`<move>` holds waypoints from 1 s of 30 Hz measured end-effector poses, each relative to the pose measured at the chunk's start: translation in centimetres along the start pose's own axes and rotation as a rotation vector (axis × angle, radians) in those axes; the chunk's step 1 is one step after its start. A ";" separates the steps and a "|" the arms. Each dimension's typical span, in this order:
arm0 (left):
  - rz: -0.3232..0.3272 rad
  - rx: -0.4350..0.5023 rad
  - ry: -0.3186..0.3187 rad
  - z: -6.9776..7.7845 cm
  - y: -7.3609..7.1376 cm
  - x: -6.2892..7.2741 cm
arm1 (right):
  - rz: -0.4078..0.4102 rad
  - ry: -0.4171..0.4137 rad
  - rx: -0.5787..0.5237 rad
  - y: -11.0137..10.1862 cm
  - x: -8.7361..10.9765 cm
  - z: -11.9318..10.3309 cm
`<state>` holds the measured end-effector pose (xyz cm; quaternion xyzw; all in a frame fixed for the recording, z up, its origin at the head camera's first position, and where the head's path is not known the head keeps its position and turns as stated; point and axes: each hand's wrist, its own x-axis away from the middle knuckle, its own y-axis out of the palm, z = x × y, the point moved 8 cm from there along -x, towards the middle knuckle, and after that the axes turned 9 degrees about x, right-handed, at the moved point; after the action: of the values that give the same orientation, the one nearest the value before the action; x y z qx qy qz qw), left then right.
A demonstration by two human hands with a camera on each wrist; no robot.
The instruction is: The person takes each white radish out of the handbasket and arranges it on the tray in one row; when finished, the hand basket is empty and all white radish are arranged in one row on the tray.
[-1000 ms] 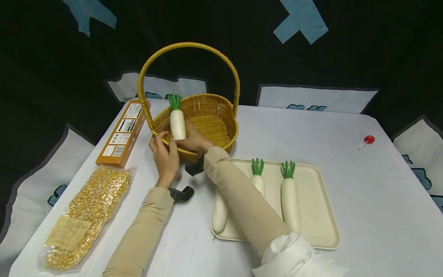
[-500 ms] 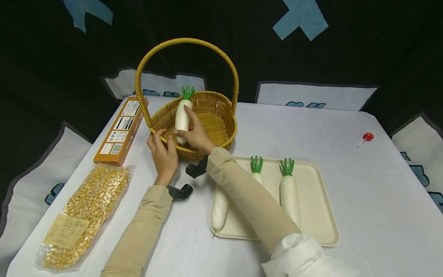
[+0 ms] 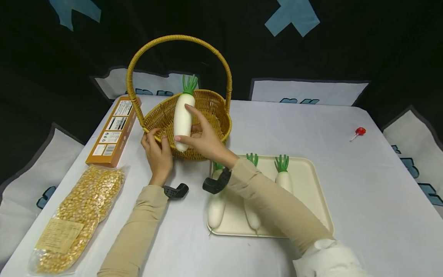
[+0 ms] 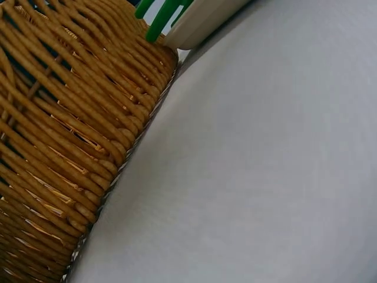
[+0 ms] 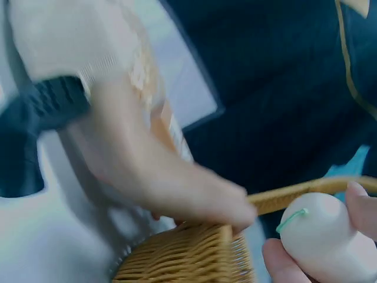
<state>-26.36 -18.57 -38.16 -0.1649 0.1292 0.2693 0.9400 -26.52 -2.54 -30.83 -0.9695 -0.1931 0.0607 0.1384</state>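
A white radish (image 3: 182,119) with a green leafy top is pinched between the thumb and fingers of my right hand (image 3: 207,140). It stands nearly upright over the front of the yellow wicker basket (image 3: 207,100), leaves up. My left hand (image 3: 158,157) grips the basket's front left rim, its fingers over the edge. In the right wrist view the radish's rounded lower end (image 5: 318,227) shows a thin green strand. The left wrist view has the basket's woven outer wall (image 4: 76,118) close up.
To the right, a cream tray (image 3: 308,192) bears three more white radishes, partly hidden by my right arm. On the left lie an orange box (image 3: 112,132) and a bag of corn kernels (image 3: 83,215). A red lollipop (image 3: 360,131) lies far right. The basket's tall handle (image 3: 180,37) arches overhead.
My right hand has changed its grip on the radish and raised it out of the basket, toward me. The left hand stays on the rim. The head view has shifted slightly.
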 end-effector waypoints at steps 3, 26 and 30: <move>0.002 -0.004 -0.004 0.0 -0.5 -0.1 | -0.034 -0.032 -0.008 -1.1 2.7 -0.7; -0.026 0.014 0.005 0.0 0.0 0.0 | 0.014 0.420 0.458 -19.1 26.1 11.3; -0.026 0.015 -0.003 -0.1 -0.1 0.0 | -0.006 0.500 0.526 -19.7 27.7 12.9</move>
<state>-26.34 -18.71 -38.19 -0.1591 0.1275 0.2561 0.9449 -10.39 28.94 -39.20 -0.8850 -0.1340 -0.1310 0.4262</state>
